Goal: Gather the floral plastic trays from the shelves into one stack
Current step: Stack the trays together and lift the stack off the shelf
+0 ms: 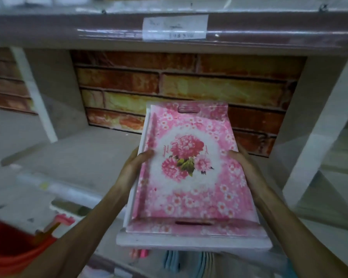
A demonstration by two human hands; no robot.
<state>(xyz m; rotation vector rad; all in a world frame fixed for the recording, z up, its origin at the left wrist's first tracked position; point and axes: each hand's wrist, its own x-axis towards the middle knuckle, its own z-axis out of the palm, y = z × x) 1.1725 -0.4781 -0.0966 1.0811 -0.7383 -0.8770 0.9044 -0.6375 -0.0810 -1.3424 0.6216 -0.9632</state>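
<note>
A: What is hard to read here, going from the left?

B: At the lower left a red tub (10, 251) is blurred and cut by the frame edge, with something orange-pink sticking out of it that cannot be named. The handwriting on the paper label (174, 27) taped to the upper shelf edge (48, 29) is too smeared to read. Below the trays, some pale blue and pink items (177, 261) are mostly hidden.

A: And the person's grip?

B: The left hand (135, 167) holds the left side of the floral trays (189, 167); its thumb lies over the rim onto the pink face, the fingers go underneath and are hidden. The right hand (245, 165) clasps the right side, thumb on the rim, fingers likewise out of sight below. Both are clamped on the stack.

A: How many trays?

B: A pink one with a central flower cluster sits on top, and a white rim shows beneath it at the left and near edges, so at least two; the exact count cannot be told.

A: Where is it?

B: Held in the air, tilted, in front of the lower shelf (78, 157), its far handle slot against the brick-pattern backing (189, 81)
</note>
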